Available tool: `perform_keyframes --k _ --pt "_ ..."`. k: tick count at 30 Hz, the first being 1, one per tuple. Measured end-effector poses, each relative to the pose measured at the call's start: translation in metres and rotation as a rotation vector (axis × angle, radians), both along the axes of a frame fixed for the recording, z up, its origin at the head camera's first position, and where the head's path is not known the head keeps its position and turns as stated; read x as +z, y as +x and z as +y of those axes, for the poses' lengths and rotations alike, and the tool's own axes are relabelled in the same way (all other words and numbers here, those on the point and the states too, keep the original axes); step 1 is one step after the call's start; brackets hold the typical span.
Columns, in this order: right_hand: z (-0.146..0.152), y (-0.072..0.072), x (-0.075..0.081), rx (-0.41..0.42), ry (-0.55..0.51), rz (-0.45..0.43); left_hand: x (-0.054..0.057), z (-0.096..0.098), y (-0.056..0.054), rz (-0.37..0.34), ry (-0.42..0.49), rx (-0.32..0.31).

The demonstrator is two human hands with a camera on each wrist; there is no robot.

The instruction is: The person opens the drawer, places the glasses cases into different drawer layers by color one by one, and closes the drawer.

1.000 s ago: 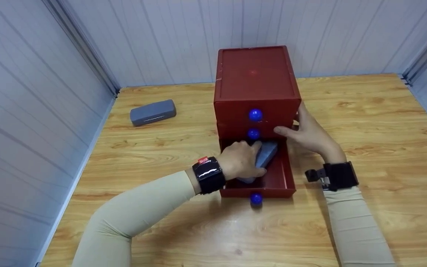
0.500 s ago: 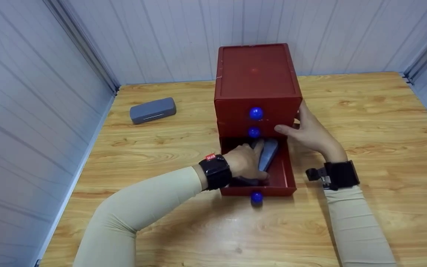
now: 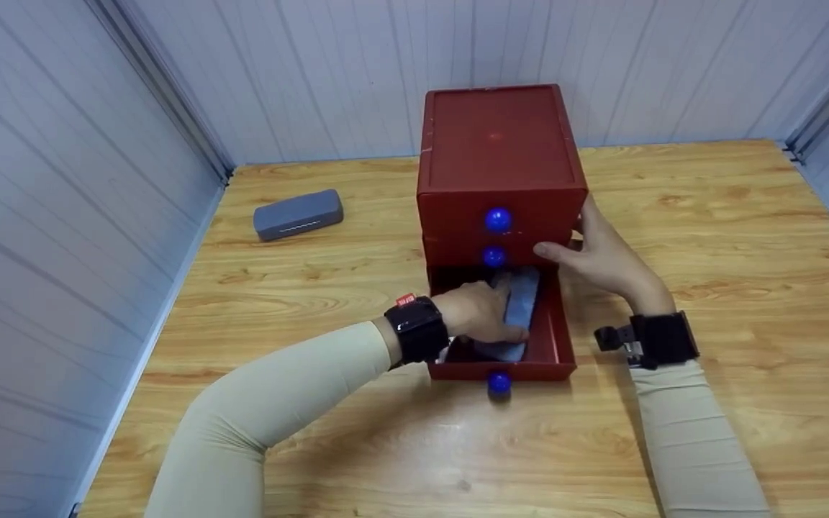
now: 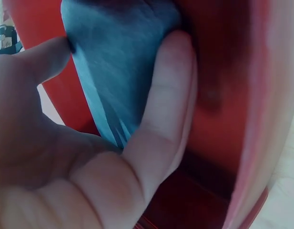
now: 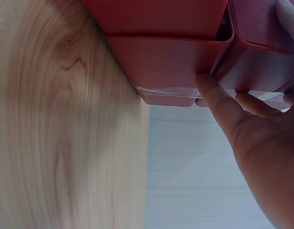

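My left hand (image 3: 483, 311) reaches into the pulled-out bottom drawer (image 3: 553, 331) of a red drawer cabinet (image 3: 501, 144). It holds a blue-grey glasses case (image 3: 521, 306) lying lengthwise in that drawer. In the left wrist view the thumb lies at one long edge of the case (image 4: 113, 62) and the fingers along the other. My right hand (image 3: 605, 255) braces the cabinet's right front corner, thumb on the front and the other fingers along the side. The right wrist view has its fingertips against the red side wall (image 5: 166, 59).
A second grey glasses case (image 3: 298, 214) lies on the wooden table (image 3: 328, 302) to the left. The two upper drawers are closed, with blue knobs (image 3: 498, 219). Pale panelled walls (image 3: 314, 72) stand behind and at both sides.
My left hand has shifted slightly right, deeper into the drawer. The glasses case under it has turned straighter, more in line with the drawer. My right hand stays in place.
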State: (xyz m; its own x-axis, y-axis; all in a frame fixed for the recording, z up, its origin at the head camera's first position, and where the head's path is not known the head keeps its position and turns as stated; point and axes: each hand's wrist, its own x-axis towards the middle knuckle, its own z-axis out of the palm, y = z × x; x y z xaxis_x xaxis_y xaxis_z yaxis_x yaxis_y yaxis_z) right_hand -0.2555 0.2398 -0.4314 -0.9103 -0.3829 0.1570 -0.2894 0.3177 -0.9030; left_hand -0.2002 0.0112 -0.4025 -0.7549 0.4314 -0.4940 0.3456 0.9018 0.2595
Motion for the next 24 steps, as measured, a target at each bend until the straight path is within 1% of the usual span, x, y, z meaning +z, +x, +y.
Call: perform_keyframes --k 5,12,18,24 --pt "0.0 0.0 -0.001 0.003 -0.006 0.0 0.001 0.002 -0.001 0.004 0.035 -0.014" --pt "-0.003 -0.001 -0.002 0.013 -0.021 0.005 -0.001 0.006 -0.001 0.043 0.014 -0.078" --pt "-0.004 -0.002 -0.002 0.013 -0.007 0.017 -0.003 0.01 -0.001 0.05 0.013 -0.086" --pt "-0.003 -0.002 -0.002 0.019 -0.005 0.014 -0.004 0.011 -0.001 0.051 0.016 -0.117"
